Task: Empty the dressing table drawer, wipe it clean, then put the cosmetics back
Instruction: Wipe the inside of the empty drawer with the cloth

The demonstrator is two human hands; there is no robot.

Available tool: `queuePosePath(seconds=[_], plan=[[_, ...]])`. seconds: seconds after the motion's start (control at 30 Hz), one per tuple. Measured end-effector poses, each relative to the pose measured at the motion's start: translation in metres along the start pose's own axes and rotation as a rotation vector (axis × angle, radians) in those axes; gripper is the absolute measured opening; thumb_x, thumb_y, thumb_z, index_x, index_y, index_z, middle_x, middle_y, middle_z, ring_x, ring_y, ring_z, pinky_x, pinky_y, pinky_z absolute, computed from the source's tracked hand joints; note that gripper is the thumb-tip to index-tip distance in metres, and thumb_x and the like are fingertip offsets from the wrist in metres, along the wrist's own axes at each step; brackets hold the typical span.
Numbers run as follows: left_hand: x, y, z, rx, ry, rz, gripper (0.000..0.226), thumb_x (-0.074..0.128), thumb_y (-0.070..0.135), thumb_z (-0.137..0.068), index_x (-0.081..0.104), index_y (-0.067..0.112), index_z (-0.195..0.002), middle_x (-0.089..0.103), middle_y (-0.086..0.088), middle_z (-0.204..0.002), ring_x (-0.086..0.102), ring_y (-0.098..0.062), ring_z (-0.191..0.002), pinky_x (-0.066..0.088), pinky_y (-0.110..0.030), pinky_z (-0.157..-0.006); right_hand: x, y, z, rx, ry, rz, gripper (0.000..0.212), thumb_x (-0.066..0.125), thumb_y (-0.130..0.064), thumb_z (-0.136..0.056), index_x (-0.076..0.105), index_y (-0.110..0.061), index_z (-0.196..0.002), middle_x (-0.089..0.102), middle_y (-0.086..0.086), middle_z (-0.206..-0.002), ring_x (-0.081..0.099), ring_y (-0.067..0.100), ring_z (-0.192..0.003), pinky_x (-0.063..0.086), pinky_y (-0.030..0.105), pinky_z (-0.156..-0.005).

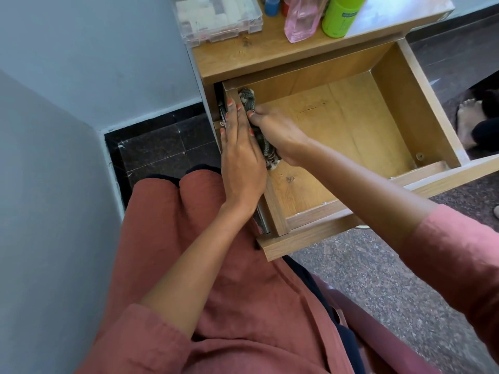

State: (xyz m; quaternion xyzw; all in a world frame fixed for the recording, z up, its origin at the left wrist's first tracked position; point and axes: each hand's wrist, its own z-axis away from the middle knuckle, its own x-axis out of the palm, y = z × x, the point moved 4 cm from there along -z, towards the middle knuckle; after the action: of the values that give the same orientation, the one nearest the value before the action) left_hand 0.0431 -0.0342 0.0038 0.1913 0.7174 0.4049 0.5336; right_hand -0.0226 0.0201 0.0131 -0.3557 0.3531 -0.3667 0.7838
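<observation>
Two hands meet at the left wall of one open drawer. Your left hand lies flat along the top of that wall, fingers straight and together, gripping nothing. Your right hand reaches across from the right and grips one patterned cloth, bunched against the wall's inner face and touching your left fingers. Cloth ends show past the hand, one toward the back corner and one toward you. On the tabletop behind the drawer stand one clear box, one blue bottle, one pink bottle and one green bottle.
</observation>
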Motion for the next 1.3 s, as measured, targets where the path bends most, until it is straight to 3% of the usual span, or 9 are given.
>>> queuePosePath(seconds=[0.13, 0.3, 0.53, 0.7, 0.83, 0.9, 1.03, 1.13, 1.3], plan=[[0.0, 0.0, 0.0, 0.007, -0.006, -0.01, 0.044, 0.024, 0.012, -0.1, 0.021, 0.004, -0.144, 0.014, -0.008, -0.155, 0.015, -0.018, -0.143, 0.008, -0.03, -0.118, 0.0, 0.009, 0.014, 0.021, -0.022, 0.094, 0.029, 0.034, -0.019, -0.098, 0.054, -0.002, -0.113, 0.061, 0.017, -0.114, 0.055, 0.028, -0.11, 0.042, 0.042, -0.101], [0.0, -0.001, -0.001, -0.011, -0.004, -0.021, 0.045, 0.024, 0.011, -0.099, 0.022, 0.006, -0.144, 0.015, -0.007, -0.155, 0.015, -0.017, -0.143, 0.009, -0.03, -0.119, 0.003, 0.022, 0.054, 0.083, -0.036, 0.177, 0.031, 0.03, -0.017, -0.097, 0.057, -0.003, -0.102, 0.058, 0.009, -0.097, 0.051, 0.022, -0.09, 0.039, 0.03, -0.072], [-0.001, -0.001, -0.001, -0.012, -0.003, -0.003, 0.046, 0.026, 0.008, -0.098, 0.021, 0.004, -0.144, 0.015, -0.009, -0.155, 0.012, -0.018, -0.144, 0.009, -0.032, -0.119, 0.004, 0.038, 0.079, 0.214, -0.073, 0.115, 0.028, 0.026, -0.021, -0.094, 0.046, -0.015, -0.074, 0.045, 0.003, -0.076, 0.039, 0.018, -0.074, 0.031, 0.034, -0.07], [0.0, -0.002, -0.002, -0.024, -0.004, 0.002, 0.046, 0.025, 0.011, -0.099, 0.02, 0.006, -0.144, 0.014, -0.006, -0.156, 0.012, -0.015, -0.144, 0.005, -0.026, -0.117, 0.004, 0.026, 0.053, 0.254, -0.05, -0.027, 0.032, 0.028, -0.02, -0.096, 0.056, -0.004, -0.093, 0.053, 0.014, -0.088, 0.048, 0.024, -0.082, 0.039, 0.036, -0.073], [0.0, -0.001, 0.0, -0.01, -0.015, 0.02, 0.045, 0.023, 0.017, -0.1, 0.021, 0.007, -0.144, 0.014, -0.007, -0.155, 0.012, -0.016, -0.144, 0.007, -0.029, -0.118, 0.0, -0.003, 0.023, 0.15, -0.061, -0.12, 0.036, 0.027, -0.028, -0.1, 0.055, -0.011, -0.086, 0.059, 0.01, -0.088, 0.057, 0.02, -0.085, 0.046, 0.032, -0.085], [0.0, -0.001, 0.0, -0.008, -0.014, 0.024, 0.046, 0.025, 0.017, -0.1, 0.022, 0.007, -0.144, 0.015, -0.007, -0.155, 0.013, -0.017, -0.144, 0.012, -0.036, -0.119, -0.001, -0.017, 0.006, 0.118, -0.024, -0.146, 0.035, 0.027, -0.027, -0.1, 0.054, -0.012, -0.082, 0.057, 0.006, -0.081, 0.054, 0.017, -0.079, 0.045, 0.029, -0.079], [-0.001, -0.001, -0.002, -0.012, -0.003, 0.032, 0.045, 0.026, 0.01, -0.099, 0.022, 0.005, -0.144, 0.015, -0.007, -0.155, 0.015, -0.017, -0.143, 0.014, -0.037, -0.119, -0.002, -0.019, -0.011, 0.151, -0.014, -0.17, 0.036, 0.031, -0.023, -0.098, 0.06, -0.002, -0.106, 0.061, 0.013, -0.095, 0.058, 0.024, -0.089, 0.047, 0.033, -0.082], [0.0, -0.001, -0.001, -0.014, -0.006, 0.04, 0.045, 0.026, 0.01, -0.099, 0.022, 0.006, -0.144, 0.015, -0.007, -0.155, 0.015, -0.017, -0.143, 0.01, -0.034, -0.119, 0.003, -0.006, -0.005, 0.164, -0.045, -0.114, 0.036, 0.03, -0.028, -0.099, 0.059, -0.007, -0.103, 0.064, 0.013, -0.103, 0.06, 0.023, -0.099, 0.046, 0.036, -0.094], [0.0, 0.0, -0.001, -0.008, -0.001, 0.028, 0.044, 0.024, 0.012, -0.101, 0.021, 0.006, -0.144, 0.015, -0.007, -0.155, 0.013, -0.016, -0.144, 0.008, -0.029, -0.119, 0.008, 0.014, 0.016, 0.162, -0.028, -0.085, 0.04, 0.027, -0.033, -0.099, 0.052, -0.013, -0.124, 0.06, 0.011, -0.119, 0.056, 0.022, -0.111, 0.042, 0.04, -0.103]])
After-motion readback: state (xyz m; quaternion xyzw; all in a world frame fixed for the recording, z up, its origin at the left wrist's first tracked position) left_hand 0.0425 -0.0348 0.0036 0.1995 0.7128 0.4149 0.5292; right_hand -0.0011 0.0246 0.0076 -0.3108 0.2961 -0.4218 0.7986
